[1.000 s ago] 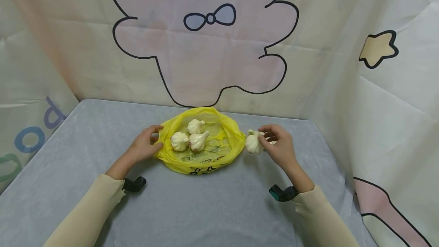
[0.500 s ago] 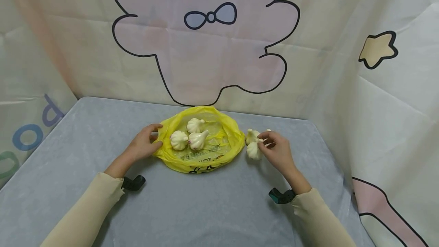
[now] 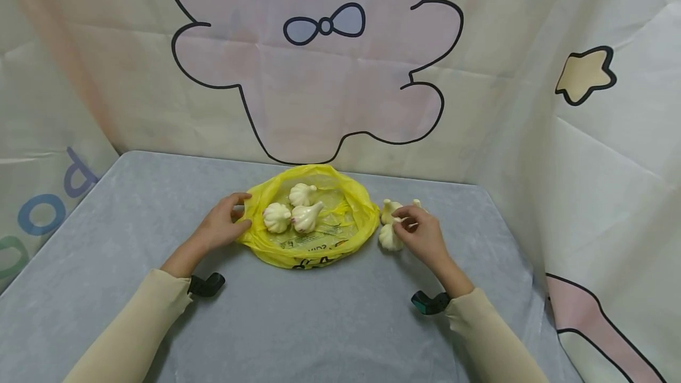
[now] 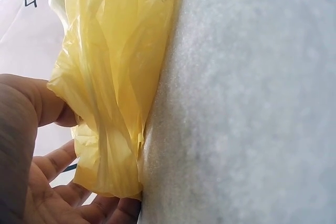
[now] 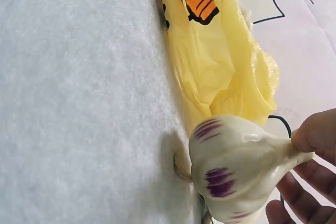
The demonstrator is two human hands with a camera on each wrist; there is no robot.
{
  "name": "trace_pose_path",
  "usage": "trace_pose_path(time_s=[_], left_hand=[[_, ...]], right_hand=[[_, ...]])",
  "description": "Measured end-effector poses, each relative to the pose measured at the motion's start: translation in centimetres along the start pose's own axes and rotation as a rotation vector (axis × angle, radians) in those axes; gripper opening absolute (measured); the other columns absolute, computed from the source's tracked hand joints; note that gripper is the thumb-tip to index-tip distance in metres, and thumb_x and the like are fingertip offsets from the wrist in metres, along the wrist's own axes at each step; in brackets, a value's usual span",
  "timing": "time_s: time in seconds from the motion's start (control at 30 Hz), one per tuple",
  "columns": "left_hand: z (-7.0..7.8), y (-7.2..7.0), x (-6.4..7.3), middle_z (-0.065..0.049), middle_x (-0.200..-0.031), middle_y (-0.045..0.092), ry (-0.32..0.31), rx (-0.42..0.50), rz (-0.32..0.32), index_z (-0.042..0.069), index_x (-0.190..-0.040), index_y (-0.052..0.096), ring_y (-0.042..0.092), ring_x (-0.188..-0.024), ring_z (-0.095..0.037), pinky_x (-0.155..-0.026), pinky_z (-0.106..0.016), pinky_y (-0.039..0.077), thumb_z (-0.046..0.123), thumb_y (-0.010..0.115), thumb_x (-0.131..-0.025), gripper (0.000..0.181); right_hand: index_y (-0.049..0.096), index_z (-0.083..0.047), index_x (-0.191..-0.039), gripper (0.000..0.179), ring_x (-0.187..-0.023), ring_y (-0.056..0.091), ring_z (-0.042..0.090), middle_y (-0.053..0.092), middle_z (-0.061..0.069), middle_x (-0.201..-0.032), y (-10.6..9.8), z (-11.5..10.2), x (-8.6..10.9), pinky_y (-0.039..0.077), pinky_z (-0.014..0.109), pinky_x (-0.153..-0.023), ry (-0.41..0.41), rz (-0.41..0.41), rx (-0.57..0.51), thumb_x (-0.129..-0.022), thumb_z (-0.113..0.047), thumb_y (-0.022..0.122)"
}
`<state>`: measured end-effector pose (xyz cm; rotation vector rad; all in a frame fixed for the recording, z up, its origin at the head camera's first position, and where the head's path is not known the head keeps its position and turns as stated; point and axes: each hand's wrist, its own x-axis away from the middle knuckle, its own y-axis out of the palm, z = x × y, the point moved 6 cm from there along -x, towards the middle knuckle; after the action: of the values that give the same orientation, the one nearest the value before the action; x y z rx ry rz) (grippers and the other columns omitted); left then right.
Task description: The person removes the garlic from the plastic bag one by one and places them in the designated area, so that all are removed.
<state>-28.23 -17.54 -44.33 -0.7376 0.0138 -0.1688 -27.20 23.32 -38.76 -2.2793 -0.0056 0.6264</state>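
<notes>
A yellow plastic bag (image 3: 367, 235) lies with its mouth rolled wide on the grey cloth, and three garlic bulbs (image 3: 307, 218) sit inside. At its left rim, my left hand (image 3: 219, 226) holds the edge between thumb and fingers; the left wrist view shows the crumpled yellow plastic (image 4: 107, 145) there. To the right of the bag, my right hand (image 3: 425, 235) pinches another garlic bulb (image 5: 231, 166) by its stem, its purple-streaked body hanging just off the cloth. Partly hidden behind that hand are two more garlic bulbs, one (image 3: 389, 208) close by the bag.
Grey cloth (image 3: 298, 330) covers the table. Behind it hangs a pale curtain (image 3: 340, 99) with a cartoon figure, and a white curtain (image 3: 612, 194) borders the right side. Both wrists carry black cameras (image 3: 207, 284).
My right hand has brought its garlic bulb slightly nearer to me and to the left, so the bulbs behind it show more. The left hand stays at the bag's rim.
</notes>
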Motion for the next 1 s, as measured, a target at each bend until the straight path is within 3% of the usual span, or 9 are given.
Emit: trace_pose_path(time_s=[0.17, 0.47, 0.7, 1.0], left_hand=[[0.15, -0.09, 0.08, -0.027, -0.142, 0.039, 0.007, -0.003, 0.0, 0.003, -0.145, 0.034, 0.051, -0.122, -0.046, -0.094, -0.054, 0.049, 0.017, 0.056, -0.09, 0.061], [0.25, -0.09, 0.14, -0.027, -0.142, 0.039, 0.007, 0.001, -0.003, 0.002, -0.145, 0.033, 0.05, -0.122, -0.047, -0.096, -0.054, 0.048, 0.017, 0.055, -0.09, 0.061], [0.22, -0.08, 0.15, -0.027, -0.143, 0.039, 0.0, 0.005, -0.005, 0.002, -0.145, 0.033, 0.049, -0.124, -0.047, -0.096, -0.055, 0.047, 0.017, 0.056, -0.09, 0.061], [0.31, -0.14, 0.03, -0.027, -0.142, 0.04, 0.013, 0.009, -0.001, 0.002, -0.145, 0.034, 0.049, -0.124, -0.048, -0.097, -0.055, 0.047, 0.016, 0.056, -0.09, 0.061]], right_hand=[[0.07, -0.005, -0.1, 0.02, -0.074, 0.067, 0.023, 0.07, 0.011, -0.097, 0.34, -0.02, -0.07, 0.054, 0.029, -0.062, -0.003, 0.001, 0.003, -0.08, 0.0, 0.068], [0.069, -0.004, -0.102, 0.021, -0.076, 0.067, 0.027, 0.07, 0.012, -0.1, 0.52, -0.26, -0.27, 0.056, 0.046, -0.065, 0.024, 0.01, -0.037, -0.081, -0.001, 0.068], [0.069, -0.004, -0.103, 0.022, -0.076, 0.067, 0.024, 0.069, 0.011, -0.099, 0.4, -0.4, -0.3, 0.056, 0.035, -0.064, 0.018, 0.011, -0.017, -0.082, -0.001, 0.067], [0.069, -0.003, -0.105, 0.024, -0.08, 0.067, 0.026, 0.067, 0.013, -0.101, 0.22, -0.3, -0.48, 0.056, 0.031, -0.064, 0.013, 0.011, -0.011, -0.081, -0.001, 0.068]])
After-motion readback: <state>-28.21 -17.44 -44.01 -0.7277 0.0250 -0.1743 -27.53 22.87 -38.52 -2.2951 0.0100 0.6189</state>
